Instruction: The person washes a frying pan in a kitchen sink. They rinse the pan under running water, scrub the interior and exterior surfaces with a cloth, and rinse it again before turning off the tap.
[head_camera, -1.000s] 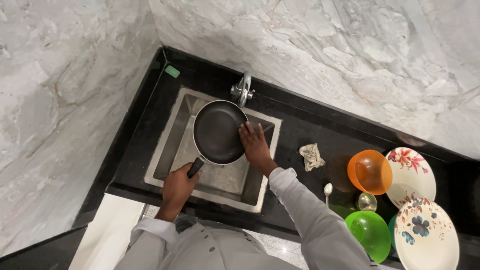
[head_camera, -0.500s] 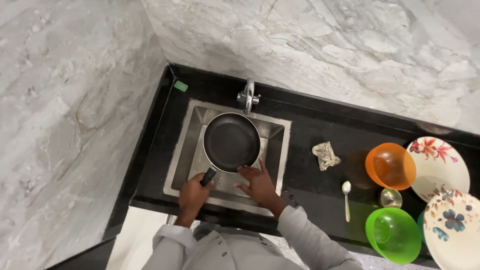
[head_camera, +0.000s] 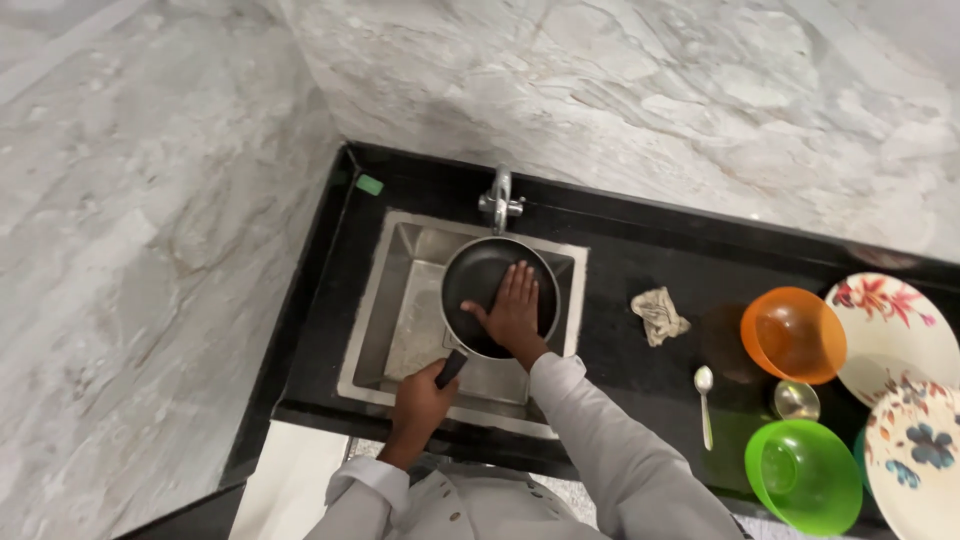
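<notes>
Two grey-veined marble walls meet in a corner, and a black bench is set along their foot. A steel sink is sunk into the bench, with a tap at its far rim.

A dark frying pan is held over the sink basin, just below the tap, with its open face up. Its long axis runs from the handle, at the near edge, away toward the tap. The handle points back at the person and slightly to the left.

To the right on the bench, two flowered plates, an orange bowl and a green bowl are grouped.

The handle is gripped by the left hand, its fingers clamped round it. The right hand is laid flat inside the pan, fingers slightly apart and pointing toward the tap. Whether anything lies under the palm cannot be told.

The step in hand is judged to be the rubbing of the pan's inner face. For more of it, the handle would need to be kept steady and the pan kept over the basin.

A crumpled cloth, a spoon, a small steel cup and a small green piece in the far corner are also seen on the bench.
</notes>
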